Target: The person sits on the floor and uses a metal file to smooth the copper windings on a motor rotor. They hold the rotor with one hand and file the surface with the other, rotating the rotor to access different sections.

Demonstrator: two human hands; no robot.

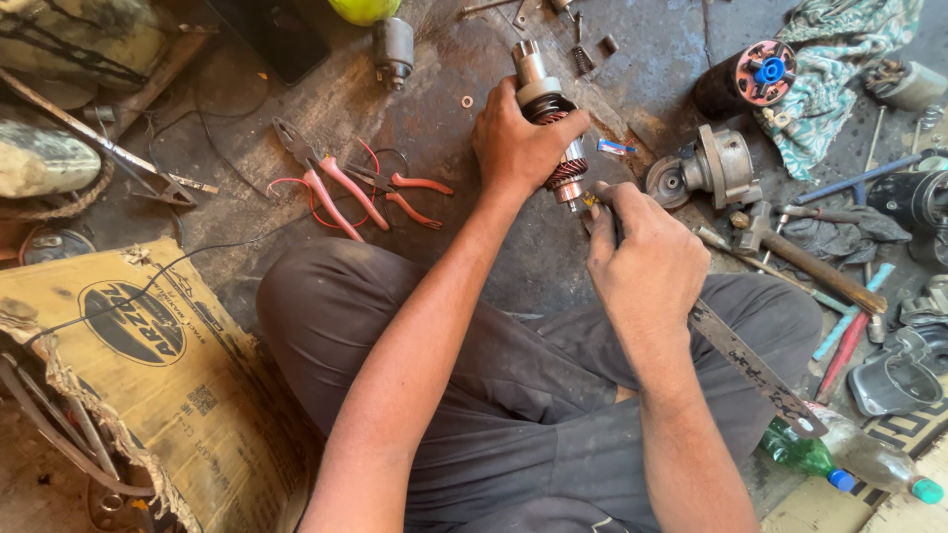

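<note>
My left hand grips a motor armature, a metal shaft with copper windings, holding it tilted above the dirty floor. Its lower commutator end points toward my right hand. That hand is closed on a long flat metal blade, like a hacksaw blade, whose front end touches the commutator. The blade's rear end runs back over my right knee. I sit cross-legged in dark grey trousers.
Pink-handled pliers and cutters lie left of the armature. A hammer, a starter housing, a motor part with a blue cap and a patterned cloth are at right. Cardboard box lower left, plastic bottles lower right.
</note>
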